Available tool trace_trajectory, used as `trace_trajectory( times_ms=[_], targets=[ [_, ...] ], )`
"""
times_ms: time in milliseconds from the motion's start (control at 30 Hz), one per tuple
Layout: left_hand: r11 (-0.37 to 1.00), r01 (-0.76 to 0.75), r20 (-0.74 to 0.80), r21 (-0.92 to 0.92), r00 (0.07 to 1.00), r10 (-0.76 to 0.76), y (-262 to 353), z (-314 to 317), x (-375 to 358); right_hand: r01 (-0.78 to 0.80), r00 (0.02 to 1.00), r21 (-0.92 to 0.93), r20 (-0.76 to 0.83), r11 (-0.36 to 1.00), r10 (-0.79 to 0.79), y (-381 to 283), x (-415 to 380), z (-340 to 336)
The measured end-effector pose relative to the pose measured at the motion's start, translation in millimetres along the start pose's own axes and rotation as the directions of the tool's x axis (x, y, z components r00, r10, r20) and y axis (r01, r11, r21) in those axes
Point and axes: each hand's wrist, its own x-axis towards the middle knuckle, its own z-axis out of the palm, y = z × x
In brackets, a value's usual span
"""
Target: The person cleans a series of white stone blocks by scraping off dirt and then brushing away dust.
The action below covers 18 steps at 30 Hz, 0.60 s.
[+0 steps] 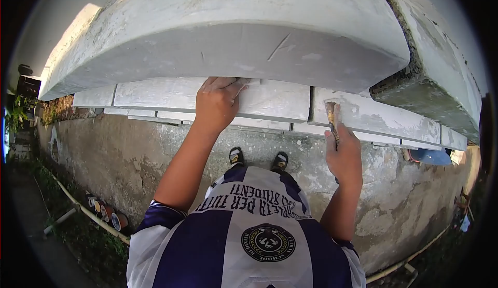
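My left hand [218, 104] is closed, its knuckles up against the top of a white block [275, 99] right below the grey underside of a ledge. A small whitish edge shows by its fingertips, and I cannot tell what it belongs to. In my right hand [342, 150] is a narrow, worn paintbrush [331, 114], brown and yellowish, gripped between thumb and fingers. The brush's far end overlaps a smeared grey patch on the neighbouring white block [384, 114]. A dark vertical gap separates the two blocks.
The thick plastered ledge [233, 49] hangs over the blocks, with a greenish slab [441, 101] at its right. My sandalled feet stand on the stained concrete [249, 145] below. Several pots [119, 221] and a bamboo pole [96, 218] lie at lower left. A blue object [430, 156] sits at right.
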Motion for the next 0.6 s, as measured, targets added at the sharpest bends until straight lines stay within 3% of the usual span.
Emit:
trace_trajectory(
  times_ms=[200, 300, 467, 600],
  targets=[
    [0.981, -0.185, -0.030, -0.066, 0.983, 0.183, 65.3, 37.3, 25.0, 0.006, 1.000, -0.010, -0.012, 1.000, -0.006, -1.8, 0.0, 1.0],
    [0.986, -0.166, 0.250, -0.027, 0.954, 0.168, 86.7, 40.1, 41.7, -0.041, 0.999, -0.032, 0.031, 0.999, 0.042, -4.7, -0.4, -1.1],
    [0.993, -0.116, 0.066, 0.003, 0.991, 0.116, 48.1, 20.0, 20.1, -0.049, 0.998, -0.024, 0.028, 0.998, 0.050, -3.7, 1.5, -0.5],
    [0.999, -0.023, 0.040, 0.023, 0.999, 0.022, 10.0, -5.8, 4.3, -0.009, 1.000, -0.014, -0.015, 1.000, 0.009, -0.2, 0.5, 2.5]
  ],
)
